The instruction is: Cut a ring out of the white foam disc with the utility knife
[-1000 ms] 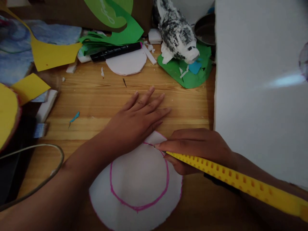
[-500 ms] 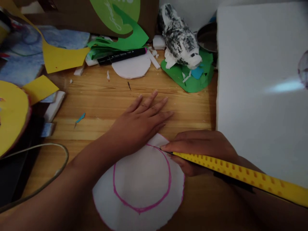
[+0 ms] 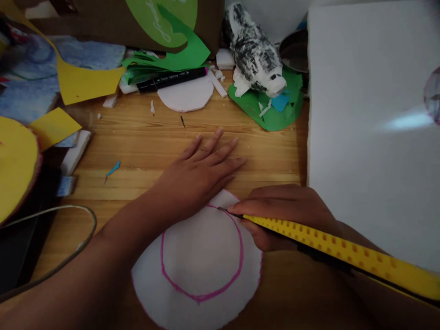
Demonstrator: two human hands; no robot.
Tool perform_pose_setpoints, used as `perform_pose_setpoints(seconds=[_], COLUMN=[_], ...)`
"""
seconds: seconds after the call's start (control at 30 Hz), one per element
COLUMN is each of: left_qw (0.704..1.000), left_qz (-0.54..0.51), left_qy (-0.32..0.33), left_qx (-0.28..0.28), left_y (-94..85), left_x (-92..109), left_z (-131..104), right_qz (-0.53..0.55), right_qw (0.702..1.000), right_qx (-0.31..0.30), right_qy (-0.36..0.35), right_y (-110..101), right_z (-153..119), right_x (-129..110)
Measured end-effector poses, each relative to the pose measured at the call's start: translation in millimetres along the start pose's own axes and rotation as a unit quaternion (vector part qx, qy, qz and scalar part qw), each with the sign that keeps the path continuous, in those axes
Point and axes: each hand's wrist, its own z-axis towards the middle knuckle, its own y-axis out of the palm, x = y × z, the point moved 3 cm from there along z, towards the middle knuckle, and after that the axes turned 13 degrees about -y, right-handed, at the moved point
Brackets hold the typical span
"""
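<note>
A white disc [image 3: 202, 256] with a pink ring drawn on it lies on the wooden table. My left hand [image 3: 197, 176] is spread flat, its fingers apart on the wood and its heel over the disc's upper left edge. Nothing is in it. My right hand [image 3: 285, 215] is closed round a yellow and black cutter [image 3: 302, 231]. The thin tip of the cutter touches the pink line at the top of the ring. Part of the ring's upper left is hidden under my left hand.
A large white board [image 3: 371, 137] fills the right side. At the back stand a black and white figure [image 3: 257, 55] on green paper [image 3: 285, 114] and a black marker [image 3: 172, 79]. Yellow paper [image 3: 85, 85] and a cable [image 3: 92, 229] are at the left.
The cutter's tip has shifted slightly left along the pink line, and more of its blade shows. My left hand rests as before; the whole view has moved a little.
</note>
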Motion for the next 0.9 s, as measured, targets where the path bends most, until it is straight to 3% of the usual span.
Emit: perform_pose_setpoints(seconds=[0.1,0.27,0.9], left_qw=[1.0,1.0,1.0], left_qz=[-0.004,-0.011,-0.008], left_qy=[-0.001,-0.004,-0.004], left_qx=[-0.001,-0.001,-0.003], left_y=[-0.4,-0.4,0.1], left_x=[0.0,0.7,-0.3], left_z=[0.0,0.6,0.5], right_qz=[0.04,0.037,-0.039], right_qw=[0.999,0.999,0.999], right_qx=[0.033,0.002,0.003], right_qy=[0.006,0.007,-0.004], right_y=[-1.1,-2.6,-3.9], right_z=[-1.7,2.4,2.4], right_x=[1.3,-3.0,-13.7])
